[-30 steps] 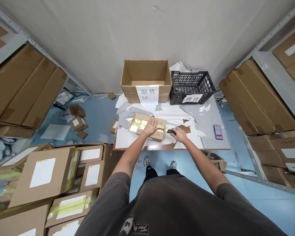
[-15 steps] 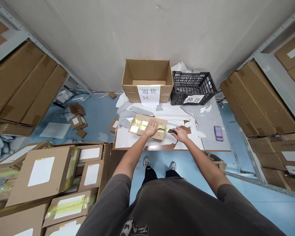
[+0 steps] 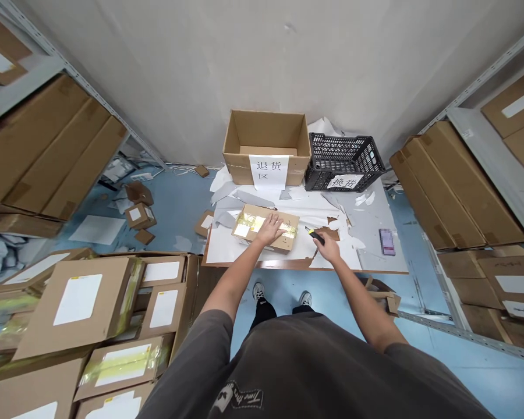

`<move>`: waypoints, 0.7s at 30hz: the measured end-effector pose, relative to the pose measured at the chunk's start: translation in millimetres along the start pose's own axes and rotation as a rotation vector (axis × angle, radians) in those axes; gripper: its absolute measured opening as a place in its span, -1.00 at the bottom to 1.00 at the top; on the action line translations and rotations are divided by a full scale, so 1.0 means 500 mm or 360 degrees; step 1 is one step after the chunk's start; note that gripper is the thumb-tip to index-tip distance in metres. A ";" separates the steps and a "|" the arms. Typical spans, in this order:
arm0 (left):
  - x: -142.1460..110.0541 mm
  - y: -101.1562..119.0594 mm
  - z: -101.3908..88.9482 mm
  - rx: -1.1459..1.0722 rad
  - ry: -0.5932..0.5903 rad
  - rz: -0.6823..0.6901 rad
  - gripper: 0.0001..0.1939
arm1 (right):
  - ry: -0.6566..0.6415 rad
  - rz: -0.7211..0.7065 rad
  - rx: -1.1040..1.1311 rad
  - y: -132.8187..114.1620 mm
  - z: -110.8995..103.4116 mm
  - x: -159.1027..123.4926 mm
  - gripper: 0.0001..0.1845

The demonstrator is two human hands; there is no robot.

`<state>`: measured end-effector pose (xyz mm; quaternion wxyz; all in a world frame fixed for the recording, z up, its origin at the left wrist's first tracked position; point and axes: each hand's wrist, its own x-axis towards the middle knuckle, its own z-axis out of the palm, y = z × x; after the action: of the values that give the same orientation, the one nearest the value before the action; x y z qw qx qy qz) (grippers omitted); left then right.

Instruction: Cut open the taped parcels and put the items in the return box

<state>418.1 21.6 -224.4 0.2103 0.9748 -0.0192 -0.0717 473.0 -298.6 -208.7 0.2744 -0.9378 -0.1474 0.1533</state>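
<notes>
A small cardboard parcel (image 3: 253, 220) sealed with yellow tape and a white label lies on the table (image 3: 375, 265). My left hand (image 3: 271, 228) rests flat on its top, fingers spread. My right hand (image 3: 327, 247) grips a black and yellow utility knife (image 3: 316, 235) a short way off the parcel's right end, blade end pointing toward the parcel.
An open cardboard box (image 3: 266, 142) with a paper sign and a black plastic crate (image 3: 344, 160) stand at the table's far edge. A purple phone (image 3: 386, 241) lies right. Torn paper covers the table. Stacked parcels (image 3: 91, 302) fill the left floor, with shelves of cartons on both sides.
My right hand has pulled the knife away from the parcel's right end, to the right and toward me. The left hand stays on the parcel.
</notes>
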 end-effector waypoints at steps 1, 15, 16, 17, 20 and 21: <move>0.001 -0.011 -0.013 0.0004 -0.0009 0.0029 -0.32 | -0.0010 0.0112 0.0143 -0.009 0.023 -0.013 -0.61; -0.049 -0.205 -0.169 0.0233 -0.0165 -0.0449 -0.04 | -0.0066 0.0430 0.0261 -0.137 0.178 0.056 -0.34; -0.079 -0.202 -0.157 0.0210 -0.0127 -0.0534 -0.07 | -0.0039 0.0387 0.0240 -0.139 0.169 0.080 -0.34; -0.110 -0.195 -0.145 0.0169 -0.0094 -0.0628 -0.10 | -0.0002 0.0341 0.0223 -0.144 0.161 0.107 -0.34; -0.184 -0.156 -0.097 -0.0023 -0.0012 -0.0951 -0.15 | 0.0064 0.0235 0.0134 -0.188 0.137 0.204 -0.33; -0.199 -0.137 -0.078 -0.0100 0.0005 -0.1086 -0.16 | 0.0052 0.0228 0.0097 -0.210 0.132 0.237 -0.33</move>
<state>325.9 106.5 -204.3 0.2040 0.9182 0.3107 -0.1368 536.4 -140.3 -227.2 0.2936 -0.9395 -0.0708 0.1617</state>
